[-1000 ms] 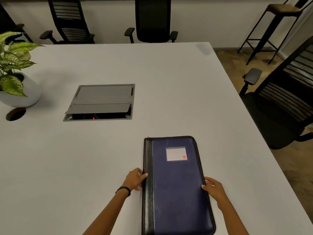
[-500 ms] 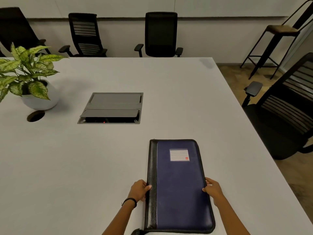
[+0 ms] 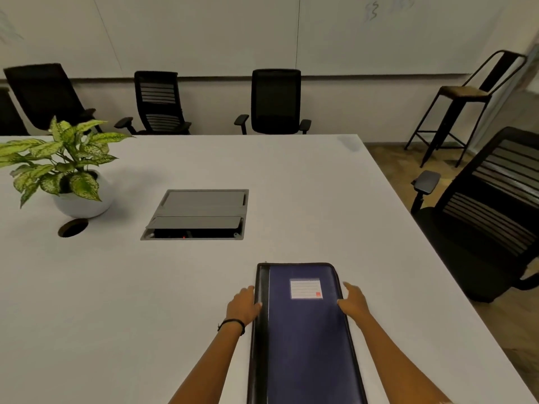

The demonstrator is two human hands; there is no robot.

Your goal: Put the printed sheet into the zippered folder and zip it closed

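both hands flank closed folder [image 3: 303,339].
left hand [image 3: 242,306] on spine edge, right hand [image 3: 353,301] on opposite edge, fingers loosely spread, nothing clasped.

An office meeting room — long white table [image 3: 175,287], black swivel chairs [image 3: 275,102], whiteboard wall [image 3: 204,33]

The zippered folder [image 3: 306,336] at the lower centre has a dark blue cover, a black spine strip along its left side and black edging. Its label [image 3: 306,288] is white with thin ruled lines and a small red square in one corner. The worktop [image 3: 116,301] is plain white. At the left, the plant [image 3: 58,161] has green leaves speckled with cream, in a white pot [image 3: 83,202]. The chairs [image 3: 275,102] are black.
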